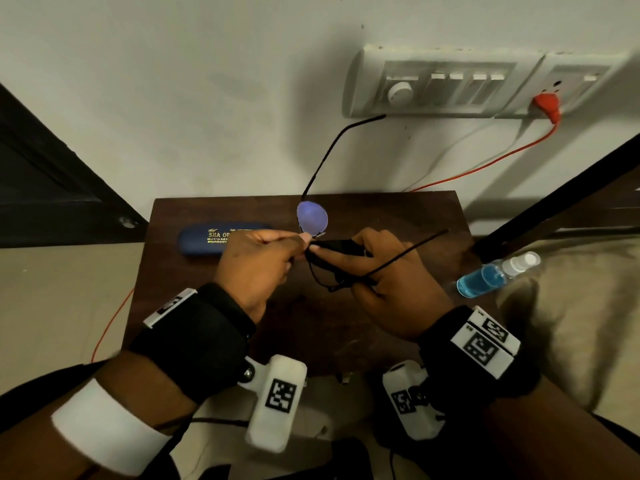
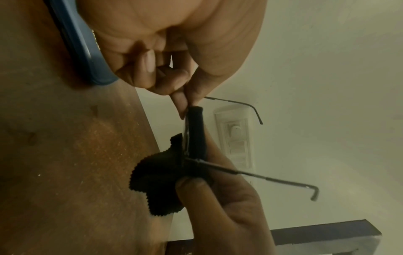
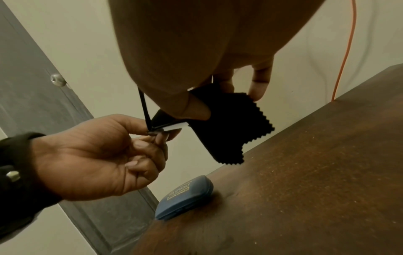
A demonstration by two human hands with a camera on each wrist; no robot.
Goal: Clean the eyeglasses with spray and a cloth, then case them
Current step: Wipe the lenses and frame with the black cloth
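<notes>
Thin black-framed eyeglasses [image 1: 312,219] hang above the brown table [image 1: 381,209], temples unfolded. My left hand [image 1: 256,261] pinches the frame at the bridge between the lenses. My right hand [image 1: 381,268] holds a black zigzag-edged cloth [image 3: 224,131] folded around the near lens, thumb on one side and fingers on the other. The far lens glints violet. In the left wrist view the cloth [image 2: 165,179] wraps the lens edge beside the temple hinge. A closed blue glasses case [image 1: 204,239] lies on the table behind my left hand. The spray bottle [image 1: 495,275] with blue liquid lies at the right.
A white wall with a switch panel [image 1: 446,84] and a red plug [image 1: 547,103] with an orange cable stands behind the table. A dark door [image 3: 43,96] is at the left. A beige cushion [image 1: 571,323] lies right of the table under the bottle.
</notes>
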